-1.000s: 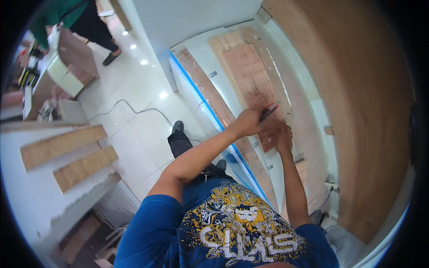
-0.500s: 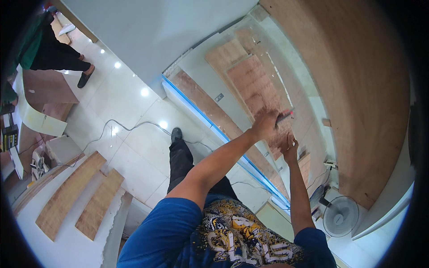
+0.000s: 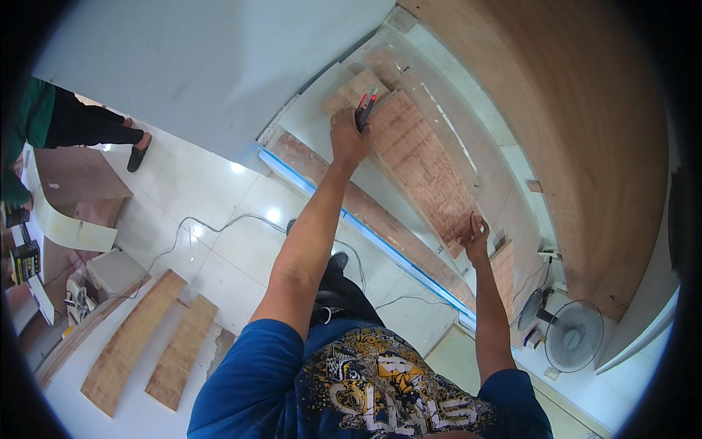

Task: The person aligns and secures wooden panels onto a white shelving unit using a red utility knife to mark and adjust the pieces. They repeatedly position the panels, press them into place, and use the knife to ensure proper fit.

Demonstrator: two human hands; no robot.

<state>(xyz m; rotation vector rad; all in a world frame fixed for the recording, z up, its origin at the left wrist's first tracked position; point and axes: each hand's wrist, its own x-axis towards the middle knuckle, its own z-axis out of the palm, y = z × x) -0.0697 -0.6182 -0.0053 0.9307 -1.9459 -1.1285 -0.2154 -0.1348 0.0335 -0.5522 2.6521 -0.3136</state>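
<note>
My left hand [image 3: 349, 139] is closed on a slim black-and-red two-pronged tool [image 3: 365, 107] near the far end of a reddish plywood board [image 3: 420, 157]. The tool's exact kind is unclear. At the board's near right corner is my right hand [image 3: 477, 233], its fingers curled at the edge. The board lies lengthwise on a pale curved panel [image 3: 504, 208]. A lighter wood piece [image 3: 352, 93] lies by its far end, and another wood piece [image 3: 502, 271] sits below my right hand.
Blue tape [image 3: 365, 227] lines the platform's front edge. A fan [image 3: 574, 336] stands at the right. Two curved plywood strips [image 3: 135, 344] lie at lower left. A cable [image 3: 219, 225] crosses the tiled floor. At far left is another person [image 3: 88, 124] beside a curved unit.
My left hand has moved up and left along the board with the tool, away from my right hand. My right hand stays at the board's near corner. The view has shifted slightly.
</note>
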